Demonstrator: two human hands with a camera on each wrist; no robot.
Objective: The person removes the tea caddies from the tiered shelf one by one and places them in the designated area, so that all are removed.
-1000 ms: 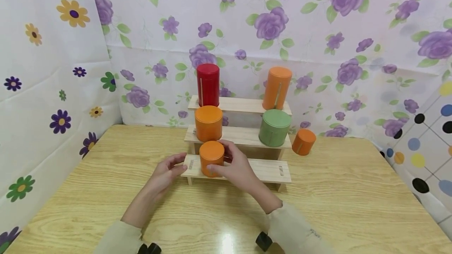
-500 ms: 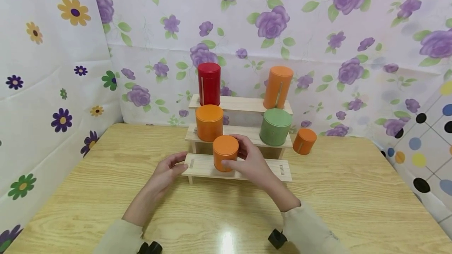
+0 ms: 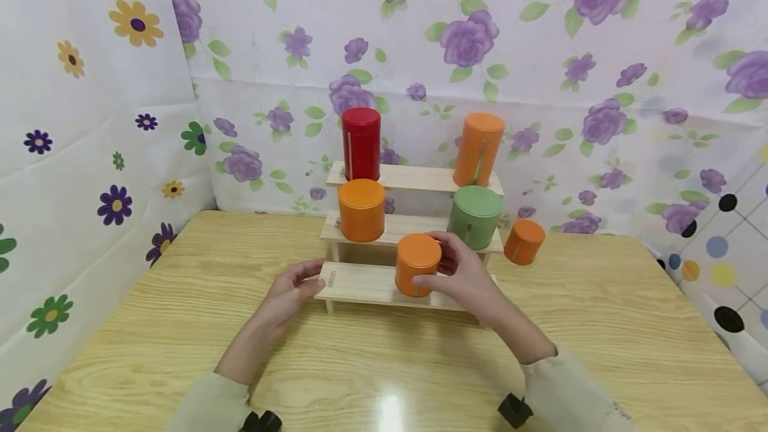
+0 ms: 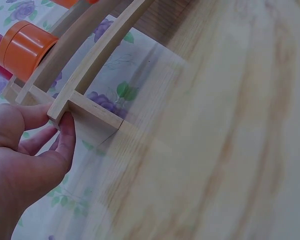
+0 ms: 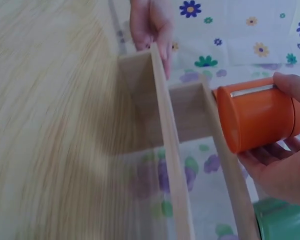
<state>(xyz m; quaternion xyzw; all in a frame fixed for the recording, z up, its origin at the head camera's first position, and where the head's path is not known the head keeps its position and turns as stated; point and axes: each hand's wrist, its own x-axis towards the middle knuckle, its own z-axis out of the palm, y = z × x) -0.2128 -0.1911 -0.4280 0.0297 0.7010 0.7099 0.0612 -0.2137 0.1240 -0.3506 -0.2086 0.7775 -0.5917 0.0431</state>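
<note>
My right hand (image 3: 471,282) grips a small orange canister (image 3: 418,264), thumb on its near side and fingers behind. In the head view this canister overlaps the lowest step, right of its middle; the right wrist view shows its side with a pale vertical strip. My left hand (image 3: 293,292) pinches the left end of the lowest step of a wooden three-step rack (image 3: 366,284), finger and thumb at the corner (image 4: 60,107). On the middle step stand a wide orange canister (image 3: 361,211) at left and a green canister (image 3: 476,217) at right.
The top step bears a tall red canister (image 3: 361,145) at left and a tall light-orange canister (image 3: 479,150) at right. Another small orange canister (image 3: 525,243) stands on the wooden table (image 3: 606,312), right of the rack. Flowered cloth (image 3: 270,52) hangs behind.
The right hand has carried the small orange canister rightward from the left part of the lowest step. My left hand keeps its hold on the step's end. The head view has shifted slightly.
</note>
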